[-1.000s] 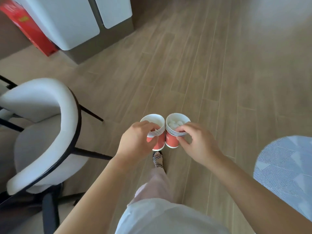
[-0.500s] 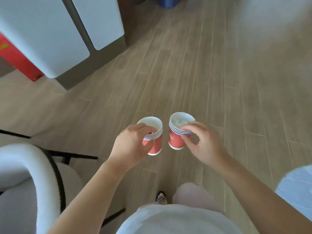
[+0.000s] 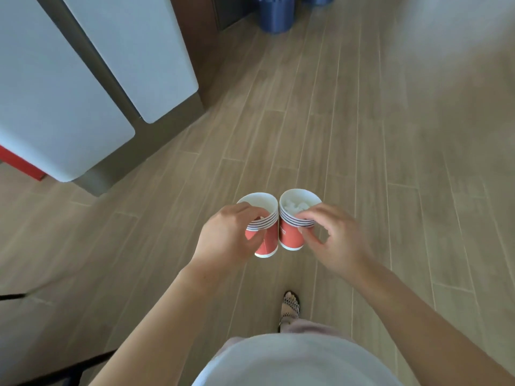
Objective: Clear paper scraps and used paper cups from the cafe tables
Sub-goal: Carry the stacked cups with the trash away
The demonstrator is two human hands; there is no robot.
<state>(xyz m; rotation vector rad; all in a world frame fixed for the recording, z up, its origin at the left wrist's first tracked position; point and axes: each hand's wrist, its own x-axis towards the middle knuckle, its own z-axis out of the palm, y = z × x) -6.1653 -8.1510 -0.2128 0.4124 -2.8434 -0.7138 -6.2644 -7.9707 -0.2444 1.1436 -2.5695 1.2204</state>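
- Head view: the person stands on a wooden floor (image 3: 362,135) and carries 2 stacks of red paper cups at waist height, out in front of the body, with no tabletop in sight.
- The left hand (image 3: 225,238) grips the left cup stack (image 3: 266,242) near the top. Its fingers curl over the banded rims and the thumb wraps the red wall below.
- The right hand (image 3: 334,240) pinches the right cup stack (image 3: 289,235) at its rims between fingertips and thumb. The remaining fingers are loosely bent and clear of the cup.
- The 2 stacks hang upright and touch each other at the rims.
- White paper scraps (image 3: 296,206) sit crumpled inside the top cup of the right stack. The left stack's top cup looks empty inside.
- Handling, as a judgement: nested paper cups are very light, with thin walls that dent under a hard squeeze. The rolled rims are the stiffest place to hold, and that is where both hands are.
- The scraps are loose and nearly weightless, so tipping the right stack could spill them. Keeping it level looks wise.
- A blue bin (image 3: 276,12) stands ahead at the far edge of the floor, well apart from the hands, and seems the likely drop point.
- White cabinet panels (image 3: 69,93) line the left side, and a sandalled foot (image 3: 291,305) shows below the hands.
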